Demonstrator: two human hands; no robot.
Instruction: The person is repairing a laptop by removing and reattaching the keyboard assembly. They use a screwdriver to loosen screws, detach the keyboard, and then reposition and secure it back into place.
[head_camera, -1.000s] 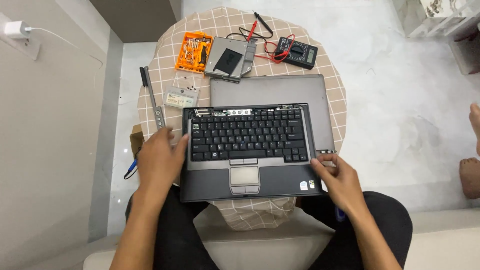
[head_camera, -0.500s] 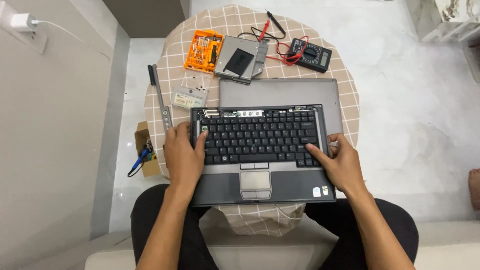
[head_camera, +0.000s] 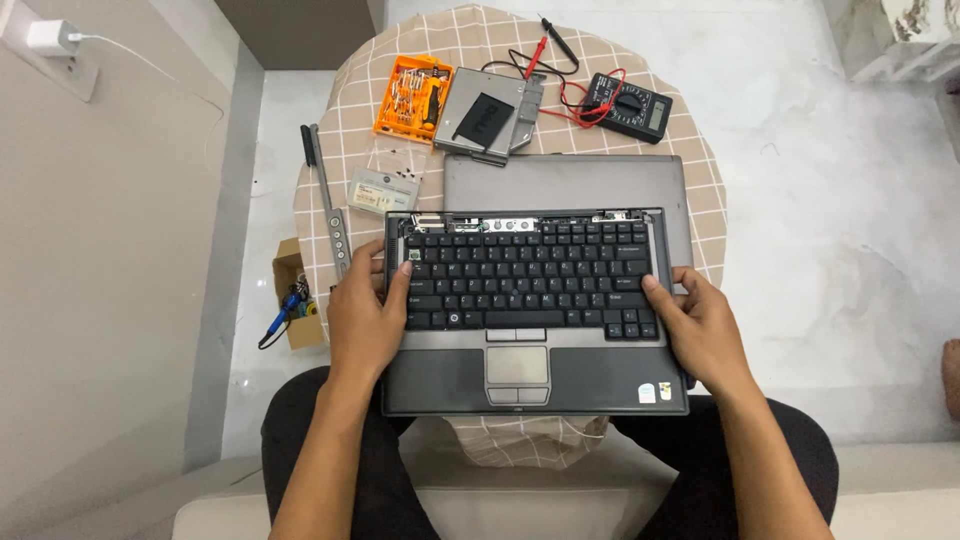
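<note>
Head view, looking straight down: an open grey laptop base with a black keyboard (head_camera: 530, 285) lies at the near edge of a small round worktop covered in a tan checked cloth (head_camera: 700, 175), its long axis running left to right across the person's lap, its flat grey lid (head_camera: 565, 183) laid back away from the person. The left hand (head_camera: 365, 320) rests palm-down on the left end of the keyboard, fingers loosely curved and reaching toward the upper left corner keys, thumb off the case edge; it encloses nothing. The right hand (head_camera: 700, 330) lies at the right edge of the base, fingertips touching the right end of the keyboard, likewise spread and holding nothing closed within it. The keyboard thus lies between the two hands, each at one short end, neither clearly nearer than the other. Along the keyboard's far edge the hinge strip is off, exposing small metal parts (head_camera: 500, 222); a long grey trim strip (head_camera: 328, 215) lies on the cloth to the left, running away from the person. Beyond the lid stand an orange case of screwdriver bits (head_camera: 410, 97), a grey flat drive unit with a black label (head_camera: 490, 115), and a black multimeter with red and black leads (head_camera: 628, 105). A clear plastic packet (head_camera: 385, 185) lies just beside the laptop's far left corner. On the floor to the left sits a small cardboard box (head_camera: 295, 295).
</note>
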